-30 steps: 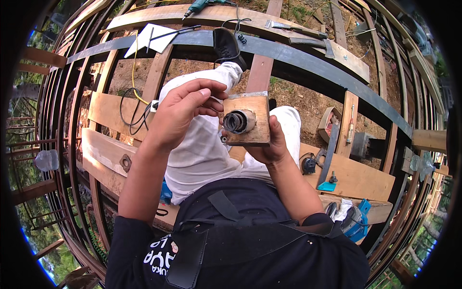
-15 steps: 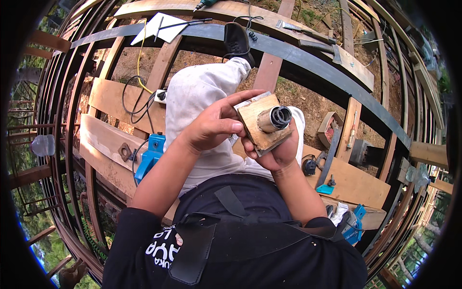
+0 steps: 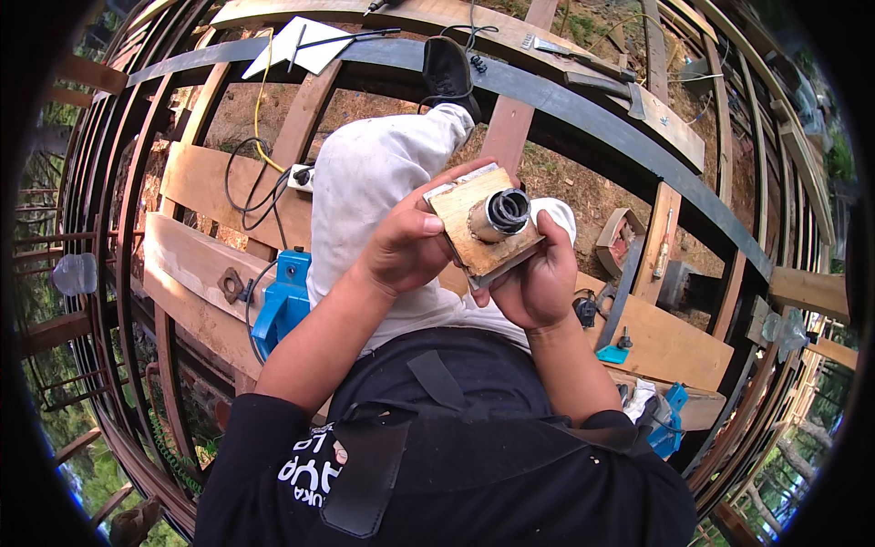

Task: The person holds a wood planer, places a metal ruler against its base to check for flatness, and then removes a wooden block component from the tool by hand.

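Between my two hands, above my lap, is a square wooden block point(image 3: 461, 217) with a grey plate along its edges. A short metal pipe point(image 3: 501, 214) stands out of its middle, with dark coiled or threaded rings inside the open end. My left hand point(image 3: 410, 244) grips the block's left side, thumb on the wooden face and fingers behind. At the lower right edge my right hand point(image 3: 540, 287) holds it, thumb up along the side and the other fingers partly hidden underneath.
A blue power tool point(image 3: 284, 305) sits on planks at left, another blue tool point(image 3: 670, 421) at lower right. A hatchet point(image 3: 620, 91) and a chisel-like tool point(image 3: 556, 47) lie on the far board. A power strip point(image 3: 301, 178) with cords is beside my knee. Gaps open between the beams.
The block has shifted a little left and upward and turned slightly. My right hand has moved from beneath it to its right edge, thumb now showing.
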A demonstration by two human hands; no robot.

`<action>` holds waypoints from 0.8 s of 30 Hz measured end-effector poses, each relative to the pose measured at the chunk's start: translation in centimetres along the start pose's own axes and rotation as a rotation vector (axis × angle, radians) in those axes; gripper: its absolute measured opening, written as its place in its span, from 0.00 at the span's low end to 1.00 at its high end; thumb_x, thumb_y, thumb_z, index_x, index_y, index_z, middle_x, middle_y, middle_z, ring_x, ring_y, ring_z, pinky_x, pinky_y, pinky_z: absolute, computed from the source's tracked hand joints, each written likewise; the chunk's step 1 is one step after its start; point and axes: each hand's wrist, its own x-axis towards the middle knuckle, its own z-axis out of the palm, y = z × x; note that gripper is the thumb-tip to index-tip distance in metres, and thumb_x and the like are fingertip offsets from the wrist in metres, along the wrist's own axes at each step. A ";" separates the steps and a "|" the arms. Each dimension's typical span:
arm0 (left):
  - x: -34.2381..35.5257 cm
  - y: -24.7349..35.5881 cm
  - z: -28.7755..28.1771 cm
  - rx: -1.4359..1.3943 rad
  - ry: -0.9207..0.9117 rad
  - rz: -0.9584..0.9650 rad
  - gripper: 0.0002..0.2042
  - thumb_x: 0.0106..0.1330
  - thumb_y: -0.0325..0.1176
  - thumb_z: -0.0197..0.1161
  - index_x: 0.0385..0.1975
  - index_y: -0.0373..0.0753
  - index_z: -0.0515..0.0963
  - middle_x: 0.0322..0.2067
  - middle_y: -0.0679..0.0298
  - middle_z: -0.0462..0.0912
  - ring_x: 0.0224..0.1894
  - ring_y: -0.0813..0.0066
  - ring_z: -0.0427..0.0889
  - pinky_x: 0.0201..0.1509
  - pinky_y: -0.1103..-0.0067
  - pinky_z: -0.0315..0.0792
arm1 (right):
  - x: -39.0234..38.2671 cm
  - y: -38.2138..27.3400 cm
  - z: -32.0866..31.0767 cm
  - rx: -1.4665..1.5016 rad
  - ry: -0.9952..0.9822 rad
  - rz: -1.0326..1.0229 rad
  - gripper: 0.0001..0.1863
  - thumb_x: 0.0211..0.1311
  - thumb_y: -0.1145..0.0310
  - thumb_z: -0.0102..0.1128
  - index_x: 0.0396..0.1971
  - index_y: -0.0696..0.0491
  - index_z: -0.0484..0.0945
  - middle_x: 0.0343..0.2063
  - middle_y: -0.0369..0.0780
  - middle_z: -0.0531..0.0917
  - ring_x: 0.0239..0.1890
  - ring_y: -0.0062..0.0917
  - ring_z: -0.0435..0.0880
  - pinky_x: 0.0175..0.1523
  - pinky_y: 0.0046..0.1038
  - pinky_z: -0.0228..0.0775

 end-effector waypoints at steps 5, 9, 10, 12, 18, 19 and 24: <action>-1.8 0.8 0.0 0.047 0.062 -0.162 0.39 0.49 0.42 0.59 0.63 0.32 0.57 0.52 0.51 0.73 0.51 0.55 0.76 0.54 0.63 0.71 | -1.0 -1.1 0.4 -0.536 -0.073 -0.160 0.24 0.68 0.61 0.36 0.49 0.67 0.70 0.36 0.50 0.81 0.29 0.32 0.83 0.32 0.29 0.78; -2.2 0.2 0.3 0.166 0.125 -0.052 0.38 0.50 0.40 0.61 0.62 0.32 0.58 0.52 0.51 0.73 0.54 0.59 0.74 0.59 0.63 0.67 | -1.1 -1.5 0.3 -0.547 -0.029 -0.194 0.20 0.71 0.65 0.38 0.50 0.67 0.69 0.36 0.48 0.81 0.31 0.28 0.82 0.36 0.26 0.77; -2.1 0.1 0.5 0.235 0.151 -0.036 0.38 0.50 0.39 0.62 0.62 0.31 0.58 0.53 0.52 0.72 0.55 0.60 0.73 0.60 0.65 0.66 | -1.2 -1.5 0.1 -0.540 -0.024 -0.203 0.20 0.71 0.65 0.38 0.50 0.67 0.69 0.36 0.48 0.81 0.31 0.28 0.82 0.36 0.26 0.77; -2.0 0.1 0.7 0.309 0.174 -0.029 0.38 0.50 0.38 0.63 0.62 0.31 0.58 0.54 0.53 0.72 0.57 0.61 0.72 0.61 0.66 0.65 | -1.2 -1.5 -0.2 -0.533 -0.002 -0.183 0.20 0.72 0.65 0.39 0.50 0.67 0.70 0.37 0.46 0.81 0.31 0.26 0.82 0.37 0.26 0.77; -1.8 -0.5 0.3 0.218 0.194 -0.023 0.35 0.51 0.36 0.63 0.60 0.31 0.60 0.52 0.55 0.73 0.55 0.64 0.74 0.57 0.70 0.68 | -1.1 -1.3 -0.1 -0.543 0.009 -0.183 0.19 0.72 0.66 0.40 0.50 0.65 0.71 0.37 0.44 0.81 0.34 0.23 0.82 0.40 0.24 0.76; -2.0 -0.6 -0.3 0.211 0.196 -0.066 0.34 0.52 0.35 0.63 0.60 0.33 0.60 0.52 0.56 0.72 0.55 0.65 0.73 0.58 0.71 0.67 | -1.1 -1.2 -0.3 -0.525 -0.019 -0.178 0.19 0.71 0.66 0.40 0.51 0.65 0.71 0.37 0.44 0.81 0.35 0.23 0.81 0.40 0.24 0.76; -1.7 -0.6 -1.4 0.165 0.219 -0.219 0.32 0.53 0.32 0.64 0.59 0.35 0.60 0.51 0.58 0.72 0.55 0.67 0.72 0.57 0.72 0.66 | -1.2 -1.2 -1.4 -0.535 -0.048 -0.215 0.19 0.71 0.67 0.42 0.53 0.65 0.70 0.38 0.44 0.81 0.38 0.24 0.81 0.44 0.24 0.75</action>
